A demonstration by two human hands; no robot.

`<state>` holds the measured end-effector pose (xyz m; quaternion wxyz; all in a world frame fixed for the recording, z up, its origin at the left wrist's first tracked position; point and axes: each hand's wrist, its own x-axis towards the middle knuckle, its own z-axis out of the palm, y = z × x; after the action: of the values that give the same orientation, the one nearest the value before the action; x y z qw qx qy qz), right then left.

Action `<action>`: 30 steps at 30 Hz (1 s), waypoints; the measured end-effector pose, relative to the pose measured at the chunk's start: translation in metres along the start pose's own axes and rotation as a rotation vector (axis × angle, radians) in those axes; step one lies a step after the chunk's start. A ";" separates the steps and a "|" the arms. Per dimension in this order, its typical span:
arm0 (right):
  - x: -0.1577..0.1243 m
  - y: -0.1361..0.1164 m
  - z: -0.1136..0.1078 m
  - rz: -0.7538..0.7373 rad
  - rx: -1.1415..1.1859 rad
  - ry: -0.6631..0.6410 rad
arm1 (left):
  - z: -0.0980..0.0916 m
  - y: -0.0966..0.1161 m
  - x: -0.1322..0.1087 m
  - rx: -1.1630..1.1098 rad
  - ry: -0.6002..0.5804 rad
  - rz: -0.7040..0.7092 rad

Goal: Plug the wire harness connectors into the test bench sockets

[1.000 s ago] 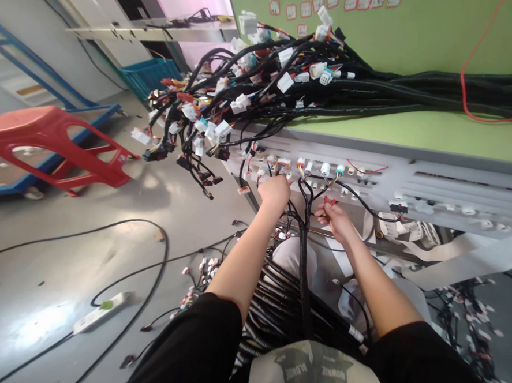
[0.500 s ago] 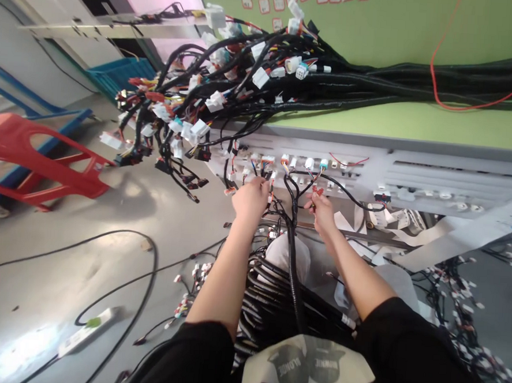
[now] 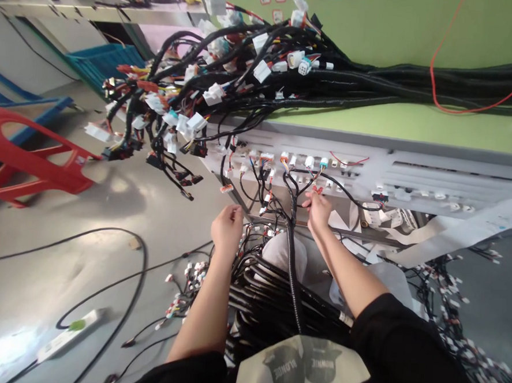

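My right hand pinches a small red connector just below the white connector panel. Beside it runs a black corrugated wire harness, whose branches fan out near the top. Several of these branches end in plugs seated in the panel, among them an orange-and-white plug and a teal-and-white plug. Left of the harness, apart from the panel, my left hand has its fingers curled together; anything inside them is hidden. A branch with a white connector hangs between my hands.
A thick bundle of black harnesses with white connectors lies on the green bench, overhanging its left end. Coiled harnesses rest by my legs. A red stool, a power strip and loose cables occupy the left floor.
My left hand has moved down and left, away from the wire branches at the panel. My right hand stays in nearly the same place with the red connector. The view has shifted slightly.
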<state>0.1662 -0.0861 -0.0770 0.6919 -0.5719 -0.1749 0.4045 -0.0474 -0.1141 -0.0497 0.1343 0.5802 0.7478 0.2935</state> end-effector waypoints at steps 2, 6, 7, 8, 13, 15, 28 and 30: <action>0.000 0.001 0.000 -0.005 0.014 -0.005 | 0.001 -0.001 0.000 0.002 -0.002 0.009; 0.000 0.001 0.001 -0.035 -0.005 -0.008 | 0.005 -0.004 -0.001 -0.007 -0.011 0.010; 0.000 0.001 0.001 -0.039 -0.009 -0.008 | 0.006 -0.005 -0.001 -0.015 -0.012 0.012; -0.001 0.001 0.001 -0.043 -0.010 -0.006 | 0.007 -0.006 -0.001 -0.026 -0.012 0.013; 0.000 0.002 0.003 -0.056 0.001 0.013 | 0.012 -0.010 0.000 -0.070 -0.016 0.017; 0.001 0.003 0.007 -0.064 -0.009 0.025 | 0.014 -0.011 0.000 -0.077 -0.009 0.025; 0.009 -0.011 -0.009 -0.049 -0.066 -0.081 | 0.017 -0.021 -0.006 -0.117 -0.069 0.011; 0.008 -0.011 -0.013 -0.027 0.042 -0.065 | 0.020 -0.023 -0.007 -0.124 -0.092 0.001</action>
<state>0.1842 -0.0884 -0.0717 0.7030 -0.5413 -0.1965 0.4173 -0.0527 -0.1191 -0.0799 0.2041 0.5839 0.7210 0.3122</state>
